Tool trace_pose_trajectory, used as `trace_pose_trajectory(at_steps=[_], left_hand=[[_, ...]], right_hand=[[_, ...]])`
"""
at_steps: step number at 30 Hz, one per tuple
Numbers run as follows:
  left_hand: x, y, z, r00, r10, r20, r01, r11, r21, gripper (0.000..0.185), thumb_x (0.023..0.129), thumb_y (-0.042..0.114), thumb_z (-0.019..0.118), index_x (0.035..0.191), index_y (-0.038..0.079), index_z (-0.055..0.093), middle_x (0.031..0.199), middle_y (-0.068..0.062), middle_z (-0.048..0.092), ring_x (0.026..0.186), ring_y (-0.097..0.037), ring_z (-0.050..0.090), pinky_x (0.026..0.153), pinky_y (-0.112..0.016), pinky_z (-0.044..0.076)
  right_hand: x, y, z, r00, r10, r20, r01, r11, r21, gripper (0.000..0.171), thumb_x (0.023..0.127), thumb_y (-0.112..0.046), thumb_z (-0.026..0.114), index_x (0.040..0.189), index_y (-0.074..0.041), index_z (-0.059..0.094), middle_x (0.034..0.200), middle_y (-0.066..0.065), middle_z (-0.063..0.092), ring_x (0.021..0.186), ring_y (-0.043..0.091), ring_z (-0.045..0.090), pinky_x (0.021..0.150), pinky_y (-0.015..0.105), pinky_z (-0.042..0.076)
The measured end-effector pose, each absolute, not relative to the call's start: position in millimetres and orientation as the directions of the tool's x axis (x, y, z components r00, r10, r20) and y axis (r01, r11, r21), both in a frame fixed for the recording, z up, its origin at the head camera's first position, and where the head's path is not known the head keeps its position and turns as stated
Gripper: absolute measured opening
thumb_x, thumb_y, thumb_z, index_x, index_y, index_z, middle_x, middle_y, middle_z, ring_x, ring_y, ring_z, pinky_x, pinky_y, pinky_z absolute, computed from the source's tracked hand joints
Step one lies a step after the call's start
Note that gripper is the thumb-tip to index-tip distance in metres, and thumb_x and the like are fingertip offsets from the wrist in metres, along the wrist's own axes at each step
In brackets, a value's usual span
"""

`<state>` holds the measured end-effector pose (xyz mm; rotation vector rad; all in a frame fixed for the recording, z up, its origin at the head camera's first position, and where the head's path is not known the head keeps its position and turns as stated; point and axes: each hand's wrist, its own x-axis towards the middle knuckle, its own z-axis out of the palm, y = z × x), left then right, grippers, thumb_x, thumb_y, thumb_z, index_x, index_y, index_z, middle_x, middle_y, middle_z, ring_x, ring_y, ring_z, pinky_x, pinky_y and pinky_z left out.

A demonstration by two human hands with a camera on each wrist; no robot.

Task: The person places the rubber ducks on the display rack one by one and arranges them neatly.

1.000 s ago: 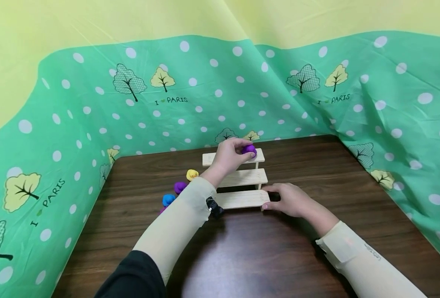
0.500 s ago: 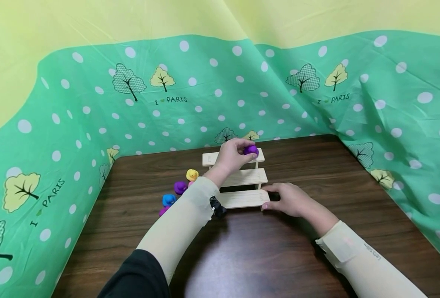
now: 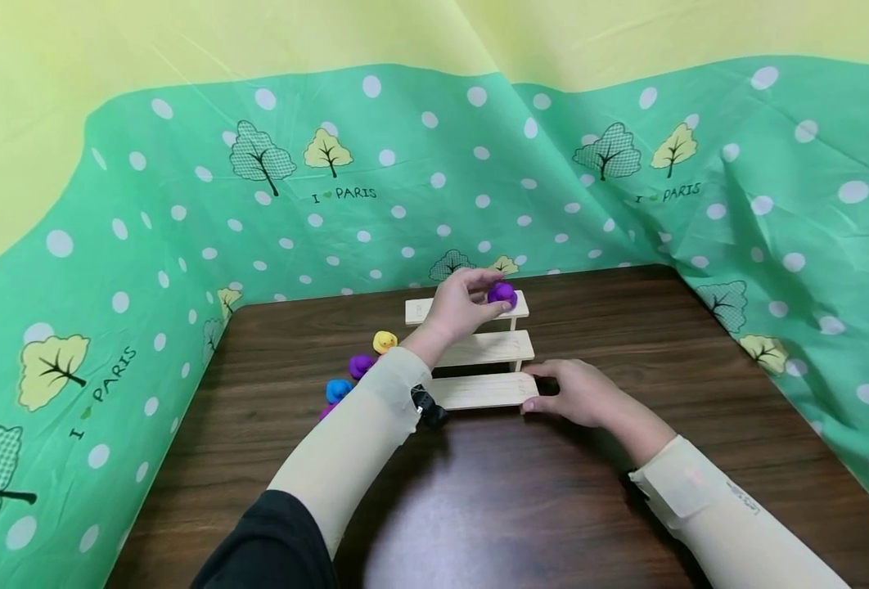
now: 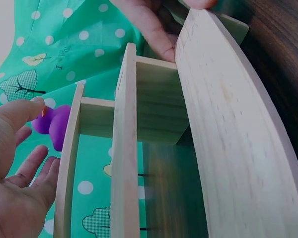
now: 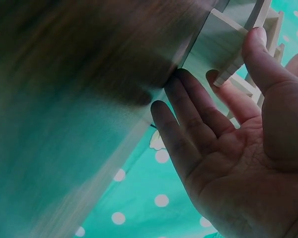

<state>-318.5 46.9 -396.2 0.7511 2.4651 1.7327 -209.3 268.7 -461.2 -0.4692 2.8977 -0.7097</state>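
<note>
A three-tier wooden step shelf (image 3: 482,391) stands on the table. On its top tier, near the right end, a purple rubber duck (image 3: 502,295) stands upright. My left hand (image 3: 458,309) is just left of the duck, its thumb and fingers spread apart around it. In the left wrist view, a gap shows between the spread fingers and the duck (image 4: 57,124). My right hand (image 3: 574,394) holds the right end of the lowest tier, thumb at the front edge and index finger at the back. Its other fingers (image 5: 176,134) extend loosely beside the shelf.
Left of the shelf, partly behind my left forearm, several ducks sit in a line: a yellow duck (image 3: 384,342), a purple one, a blue duck (image 3: 338,390) and more. A green dotted cloth (image 3: 375,237) hangs around the dark wooden table (image 3: 493,499).
The purple duck has shifted slightly right along the top tier. My left fingers have loosened and spread away from it. My right hand keeps its place at the lowest tier.
</note>
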Motion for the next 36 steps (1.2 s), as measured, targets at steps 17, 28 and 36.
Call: trace_pose_trajectory(at_steps=[17, 28, 36], left_hand=[[-323, -27, -393, -0.891, 0.336, 0.305, 0.411, 0.312, 0.856, 0.047, 0.094, 0.021, 0.082, 0.139, 0.018, 0.068, 0.137, 0.001, 0.061, 0.132, -0.020, 0.058, 0.113, -0.032, 0.047], [-330, -90, -402, -0.913, 0.244, 0.327, 0.395, 0.328, 0.858, 0.042, 0.097, 0.023, 0.079, 0.137, 0.019, 0.069, 0.140, -0.001, 0.062, 0.132, -0.021, 0.058, 0.109, -0.038, 0.051], [-335, -122, -424, -0.945, 0.187, 0.267, 0.318, 0.354, 0.880, 0.041, 0.096, 0.018, 0.080, 0.135, 0.009, 0.069, 0.134, -0.011, 0.067, 0.125, -0.032, 0.062, 0.108, -0.049, 0.051]], right_hand=[[-210, 267, -464, -0.944, -0.329, -0.032, -0.276, 0.836, -0.474, 0.061, 0.089, -0.040, 0.085, 0.140, -0.012, 0.069, 0.136, 0.015, 0.068, 0.130, 0.039, 0.060, 0.105, 0.060, 0.050], [-210, 268, -461, -0.940, -0.339, -0.023, -0.290, 0.834, -0.470, 0.063, 0.089, -0.040, 0.085, 0.141, -0.009, 0.067, 0.137, 0.016, 0.068, 0.130, 0.041, 0.060, 0.105, 0.060, 0.050], [-210, 267, -463, -0.941, -0.336, -0.025, -0.287, 0.838, -0.465, 0.064, 0.089, -0.040, 0.085, 0.141, -0.008, 0.067, 0.137, 0.018, 0.067, 0.130, 0.041, 0.060, 0.105, 0.061, 0.050]])
